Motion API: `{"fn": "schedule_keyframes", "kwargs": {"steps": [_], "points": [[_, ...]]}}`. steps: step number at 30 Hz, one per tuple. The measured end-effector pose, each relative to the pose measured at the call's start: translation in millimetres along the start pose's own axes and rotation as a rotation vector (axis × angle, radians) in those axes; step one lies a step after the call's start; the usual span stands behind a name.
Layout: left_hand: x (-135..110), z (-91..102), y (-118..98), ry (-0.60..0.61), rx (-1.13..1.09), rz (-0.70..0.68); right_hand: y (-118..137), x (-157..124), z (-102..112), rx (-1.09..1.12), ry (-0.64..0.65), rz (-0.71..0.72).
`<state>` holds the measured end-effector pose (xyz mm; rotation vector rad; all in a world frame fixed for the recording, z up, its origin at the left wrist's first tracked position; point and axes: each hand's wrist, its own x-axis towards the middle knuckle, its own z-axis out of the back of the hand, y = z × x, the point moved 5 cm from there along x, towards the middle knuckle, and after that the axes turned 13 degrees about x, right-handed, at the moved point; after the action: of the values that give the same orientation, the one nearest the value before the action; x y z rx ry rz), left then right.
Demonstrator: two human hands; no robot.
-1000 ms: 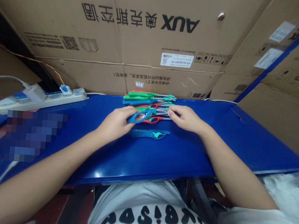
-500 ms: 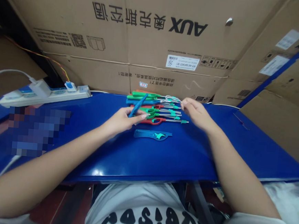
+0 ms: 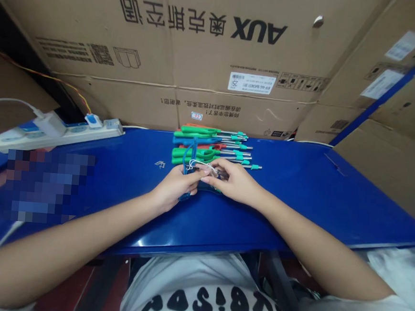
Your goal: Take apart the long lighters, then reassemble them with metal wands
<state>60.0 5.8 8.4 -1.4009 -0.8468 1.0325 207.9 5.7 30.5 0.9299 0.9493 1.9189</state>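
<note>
My left hand (image 3: 174, 186) is closed around a blue plastic lighter handle shell (image 3: 187, 157), held on edge, its ends showing above and below the fingers. Against it, my right hand (image 3: 239, 182) pinches a thin white wire (image 3: 202, 163), which loops between the two hands. Whatever the wire joins is hidden by the fingers. Just beneath lies another blue shell (image 3: 209, 188), mostly covered by the hands. Behind them, several long-necked lighters (image 3: 199, 131) with green, blue and red handles lie in a row, metal necks pointing right with turquoise pieces near the tips.
A white power strip (image 3: 105, 130) with plugs and cables stands at the left back of the blue table (image 3: 123, 225). Tall cardboard (image 3: 144, 93) walls the back and right. A small pale cluster (image 3: 160, 164) lies left of the lighters; a thin rod (image 3: 336, 164) lies right.
My right hand has come left and toward me from the lighter tips, bringing the white wire. My left hand has lowered slightly and turned the blue shell; both hands now meet.
</note>
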Motion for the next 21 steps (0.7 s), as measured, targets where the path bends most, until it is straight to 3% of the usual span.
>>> {"fn": "schedule_keyframes", "kwargs": {"steps": [5,8,14,18,21], "points": [[2,8.4,-7,-0.069,0.292,-0.098,-4,3,13,0.159,0.069,-0.051],[5,16.7,-8,-0.107,0.513,-0.202,-6,3,28,0.040,0.105,-0.044],[6,15.5,-8,0.031,0.887,-0.439,-8,-6,27,-0.130,0.410,-0.085],[3,11.2,-12,0.085,0.954,-0.448,-11,-8,19,-0.168,0.467,-0.104],[1,9.0,-14,0.106,0.962,-0.457,-9,-6,20,-0.130,0.434,-0.051]]}}
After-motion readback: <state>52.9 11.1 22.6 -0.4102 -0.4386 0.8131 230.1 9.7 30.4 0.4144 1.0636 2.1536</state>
